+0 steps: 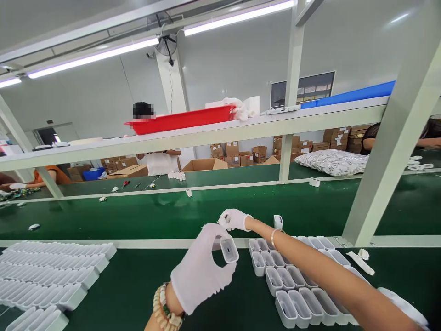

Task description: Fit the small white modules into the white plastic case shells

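My left hand (201,264), in a white glove, grips a small hollow white plastic case (229,249) between thumb and fingers. The open end of the case faces me, and a small dark slot shows inside. My right hand (236,219), also gloved, reaches out over the green belt (148,216), just beyond the left hand. Its fingers are pinched together around something whitish that I cannot make out. Under my right forearm stand rows of open white cases (285,305). One white case (278,222) stands alone on the belt, right of my right hand.
More rows of white cases (58,271) are at the left. A post (389,151) rises on the right. The overhead shelf (193,138) carries a red tray (182,120). A bag of white parts (332,162) lies beyond the belt, and a person (158,163) is behind it.
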`<state>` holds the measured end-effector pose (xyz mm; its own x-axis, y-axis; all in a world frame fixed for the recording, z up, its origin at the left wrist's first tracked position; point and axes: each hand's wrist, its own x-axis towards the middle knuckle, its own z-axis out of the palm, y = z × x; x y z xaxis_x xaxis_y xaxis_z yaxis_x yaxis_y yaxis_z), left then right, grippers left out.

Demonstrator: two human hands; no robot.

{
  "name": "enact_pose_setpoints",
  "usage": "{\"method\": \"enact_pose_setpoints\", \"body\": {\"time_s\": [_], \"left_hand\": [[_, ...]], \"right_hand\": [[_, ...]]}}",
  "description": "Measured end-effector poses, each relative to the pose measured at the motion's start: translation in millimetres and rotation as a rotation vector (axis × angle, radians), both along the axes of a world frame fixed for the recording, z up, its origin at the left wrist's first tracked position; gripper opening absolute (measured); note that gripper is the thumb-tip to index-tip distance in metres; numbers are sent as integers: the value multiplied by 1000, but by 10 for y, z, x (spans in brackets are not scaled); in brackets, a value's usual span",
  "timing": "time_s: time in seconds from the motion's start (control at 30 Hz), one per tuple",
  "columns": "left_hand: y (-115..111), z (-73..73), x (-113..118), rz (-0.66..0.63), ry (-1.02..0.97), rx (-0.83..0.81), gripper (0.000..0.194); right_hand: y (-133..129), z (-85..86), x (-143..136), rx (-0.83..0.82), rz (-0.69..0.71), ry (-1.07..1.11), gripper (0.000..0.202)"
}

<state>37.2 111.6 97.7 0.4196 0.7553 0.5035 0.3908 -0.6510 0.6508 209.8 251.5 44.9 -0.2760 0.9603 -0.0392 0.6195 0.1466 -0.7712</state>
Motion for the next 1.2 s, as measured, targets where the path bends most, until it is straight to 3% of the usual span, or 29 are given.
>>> {"method": "enact_pose_setpoints", "body": {"time_s": [0.1,0.2,0.33,0.43,0.57,0.8,0.9,1.2], "left_hand": [[-85,73,-33,23,24,101,39],[-150,143,-25,25,65,258,42],[-183,204,11,-51,93,419,40],[-199,221,31,-109,106,454,42],[-231,220,17,-76,119,460,42],[-268,238,22,-64,123,459,40],[-284,254,44,-44,133,454,42],[-285,196,39,-32,226,402,46]], "right_hand": [[-286,149,228,46,13,213,32],[-754,306,489,109,2,362,51],[-1413,434,634,163,-68,422,46],[-1695,475,575,256,-25,451,39],[-1819,563,492,434,53,400,34],[-1896,690,463,532,134,273,23],[-1886,689,412,491,204,284,27],[-1936,733,380,302,151,153,30]]}}
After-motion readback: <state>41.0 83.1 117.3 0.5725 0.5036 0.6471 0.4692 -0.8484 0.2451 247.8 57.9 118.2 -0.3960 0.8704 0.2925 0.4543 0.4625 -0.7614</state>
